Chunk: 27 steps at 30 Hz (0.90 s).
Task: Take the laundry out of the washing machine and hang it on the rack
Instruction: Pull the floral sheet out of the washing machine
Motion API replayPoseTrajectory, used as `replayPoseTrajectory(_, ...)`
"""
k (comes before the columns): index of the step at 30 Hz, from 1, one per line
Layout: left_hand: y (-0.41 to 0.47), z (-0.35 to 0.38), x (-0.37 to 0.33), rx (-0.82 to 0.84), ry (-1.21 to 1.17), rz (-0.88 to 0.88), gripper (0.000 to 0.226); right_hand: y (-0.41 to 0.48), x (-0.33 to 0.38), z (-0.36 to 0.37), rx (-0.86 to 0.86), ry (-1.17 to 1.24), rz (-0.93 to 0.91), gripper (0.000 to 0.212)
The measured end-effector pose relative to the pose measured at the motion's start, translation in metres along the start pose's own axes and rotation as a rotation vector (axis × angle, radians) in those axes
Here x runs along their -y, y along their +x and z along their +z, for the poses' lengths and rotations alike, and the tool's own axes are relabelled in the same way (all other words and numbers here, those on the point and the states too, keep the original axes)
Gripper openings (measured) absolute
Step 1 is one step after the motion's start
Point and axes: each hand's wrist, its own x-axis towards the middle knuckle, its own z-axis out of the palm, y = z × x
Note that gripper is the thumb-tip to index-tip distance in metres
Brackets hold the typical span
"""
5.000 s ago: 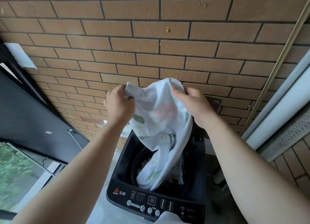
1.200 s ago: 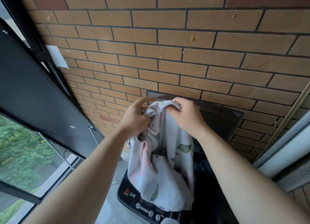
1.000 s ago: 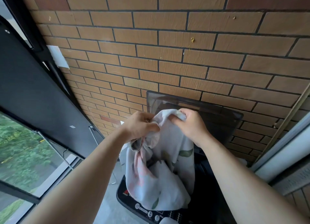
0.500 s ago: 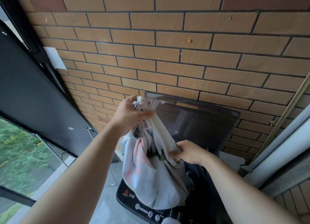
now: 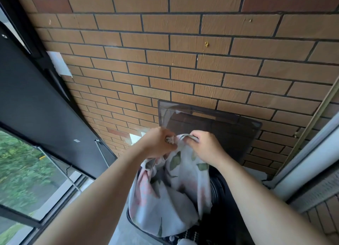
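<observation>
Boxed in: brick wall (image 5: 183, 61) straight ahead at far side, dark panel (image 5: 27, 107) and window (image 5: 23, 171) along left, pale door frame (image 5: 311, 162) at right. Open room only on narrow strip of floor (image 5: 124, 232) near-left of washing machine (image 5: 225, 217). Raised lid (image 5: 211, 123) upright vs wall, just beyond hands.

Both forearms stretched fwd. Fisted round bunched top of floral cloth (image 5: 174, 199) w/ left hand (image 5: 157, 144); gripping same edge w/ right hand (image 5: 205, 147), fingers curled over. Hands nearly touching.

Cloth position: hanging from both hands over machine opening, lower end draped across near rim, above control panel (image 5: 189, 234). Paper scrap (image 5: 58, 63) stuck on wall, far left.
</observation>
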Motion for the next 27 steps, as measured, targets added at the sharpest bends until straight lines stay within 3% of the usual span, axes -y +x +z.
replayPoseTrajectory(2,0.0,0.003,0.006,-0.111,-0.018,-0.051,0.013,-0.009,-0.016,0.003,0.135,0.045,0.106,0.044)
replayPoseTrajectory(6,0.005,-0.005,0.013,-0.376,-0.208,-0.121,0.012,-0.03,-0.05,0.01,0.512,-0.123,0.287,0.032)
replayPoseTrajectory(8,0.009,-0.012,0.011,-0.513,-0.273,-0.113,0.02,-0.034,-0.061,0.011,0.523,-0.232,0.337,0.039)
replayPoseTrajectory(10,0.011,-0.016,0.01,-0.577,-0.268,-0.128,0.032,-0.031,-0.062,0.007,0.43,-0.307,0.338,0.04)
replayPoseTrajectory(15,0.009,-0.014,0.011,-0.438,-0.278,-0.211,0.026,-0.005,-0.027,-0.019,-0.042,-0.156,0.143,0.044)
replayPoseTrajectory(18,0.005,-0.01,0.003,-0.251,-0.291,-0.07,0.062,0.002,0.001,-0.017,-0.063,-0.148,-0.04,0.043)
replayPoseTrajectory(21,0.003,-0.004,-0.005,0.017,-0.322,0.042,0.09,0.003,0.01,-0.011,-0.113,-0.03,-0.088,0.042)
replayPoseTrajectory(23,0.002,0.001,-0.008,0.084,-0.189,0.07,0.074,0.003,0.009,-0.011,-0.139,0.032,-0.069,0.042)
replayPoseTrajectory(24,0.002,0.005,-0.008,0.089,-0.146,0.069,0.053,0.003,0.007,-0.011,-0.129,0.046,-0.07,0.043)
replayPoseTrajectory(25,0.002,0.008,-0.007,0.08,-0.132,0.055,0.036,0.002,0.006,-0.011,-0.103,0.048,-0.073,0.045)
replayPoseTrajectory(27,0.003,0.012,-0.004,0.011,-0.122,-0.008,0.024,-0.001,0.0,-0.011,-0.02,0.055,-0.056,0.049)
